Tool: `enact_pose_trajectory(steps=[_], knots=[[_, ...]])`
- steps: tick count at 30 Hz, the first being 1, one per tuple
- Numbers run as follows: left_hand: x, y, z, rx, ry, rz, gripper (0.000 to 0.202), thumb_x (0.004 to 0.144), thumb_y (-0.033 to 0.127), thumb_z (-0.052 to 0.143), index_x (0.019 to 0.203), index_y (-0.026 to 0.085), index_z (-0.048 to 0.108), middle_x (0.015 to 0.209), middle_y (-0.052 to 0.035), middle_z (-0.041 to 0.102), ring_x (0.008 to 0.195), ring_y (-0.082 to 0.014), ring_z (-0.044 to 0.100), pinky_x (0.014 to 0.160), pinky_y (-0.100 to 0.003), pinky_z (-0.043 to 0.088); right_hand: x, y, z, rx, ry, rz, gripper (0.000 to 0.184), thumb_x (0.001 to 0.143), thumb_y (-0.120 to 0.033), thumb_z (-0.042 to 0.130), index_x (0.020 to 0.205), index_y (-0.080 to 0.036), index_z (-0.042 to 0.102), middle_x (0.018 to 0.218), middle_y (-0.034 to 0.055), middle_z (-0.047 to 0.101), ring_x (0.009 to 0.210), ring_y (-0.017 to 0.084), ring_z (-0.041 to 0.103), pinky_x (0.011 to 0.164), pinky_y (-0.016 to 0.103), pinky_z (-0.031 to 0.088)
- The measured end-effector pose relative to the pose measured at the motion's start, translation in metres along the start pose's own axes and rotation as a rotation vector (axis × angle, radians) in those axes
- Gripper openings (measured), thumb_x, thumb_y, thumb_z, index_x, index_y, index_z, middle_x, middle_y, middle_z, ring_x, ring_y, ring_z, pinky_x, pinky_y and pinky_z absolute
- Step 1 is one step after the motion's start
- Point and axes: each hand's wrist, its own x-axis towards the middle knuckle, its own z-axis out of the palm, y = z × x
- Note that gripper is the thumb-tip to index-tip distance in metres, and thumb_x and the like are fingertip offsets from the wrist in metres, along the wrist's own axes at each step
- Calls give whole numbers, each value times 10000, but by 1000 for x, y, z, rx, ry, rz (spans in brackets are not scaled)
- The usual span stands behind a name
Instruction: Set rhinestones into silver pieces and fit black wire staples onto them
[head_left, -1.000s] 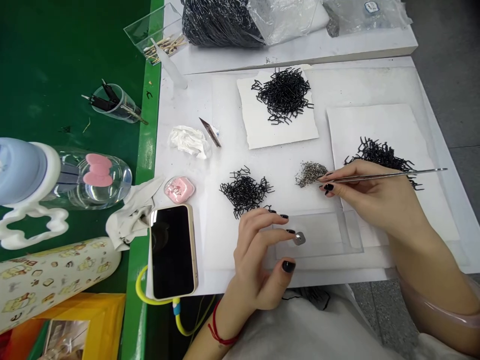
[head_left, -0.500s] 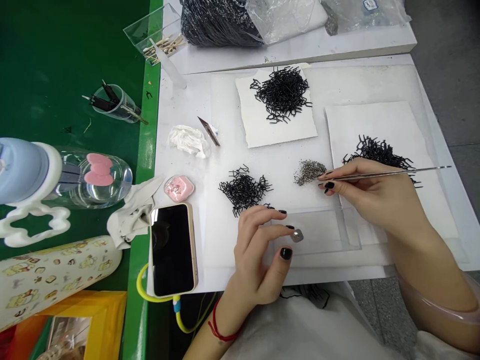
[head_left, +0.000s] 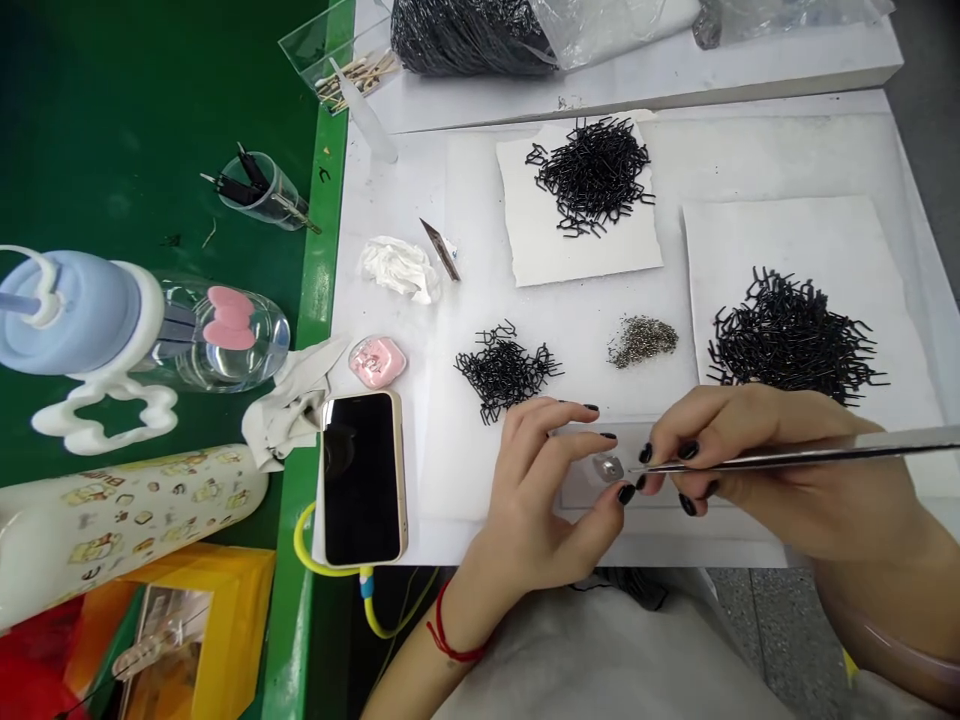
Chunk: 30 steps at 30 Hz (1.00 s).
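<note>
My left hand pinches a small, shiny grey, rounded-square piece between thumb and index finger, its other fingers curved above. My right hand is closed around a pair of metal tweezers. The tweezer tips point left and reach the edge of the small piece; whether they grip anything is too fine to make out. Under both hands lies a clear flat plastic plate. A heap of tiny metallic bits sits just beyond the fingers.
Piles of bent black pins lie at the left, at the back on torn paper and at the right. A phone, crumpled tissue, dark blade and water bottle are on the left.
My right hand with the tweezers has come from the heap of metallic bits toward me, to the small piece in my left hand. The whole view has shifted slightly right.
</note>
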Motion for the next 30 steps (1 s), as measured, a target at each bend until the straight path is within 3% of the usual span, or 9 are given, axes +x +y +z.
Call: enact_pose_trajectory(steps=[13,26,30], knots=[[0,-2,1,-19,4,-1,173,835,133,666,999,159,617,1099,-99,612,1008,-221,567,897,-404,479,4,-1,6,-242,-26,-39,226,909,-53,604,991,-261,637,1027,-6,695,827,85,722,725,156,600],[0,-3,2,-6,13,1,183,838,146,663,1012,177,617,1100,-96,615,998,-229,578,900,-415,479,3,-3,6,-205,-24,-31,262,902,-33,605,1027,-263,618,914,-3,738,901,111,720,739,173,604],[0,-2,2,-3,13,1,184,837,146,663,1012,176,616,1096,-94,615,1001,-229,578,901,-415,479,3,-4,6,-242,-21,-36,235,892,-46,630,1000,-254,617,945,-2,732,812,96,712,694,167,597]])
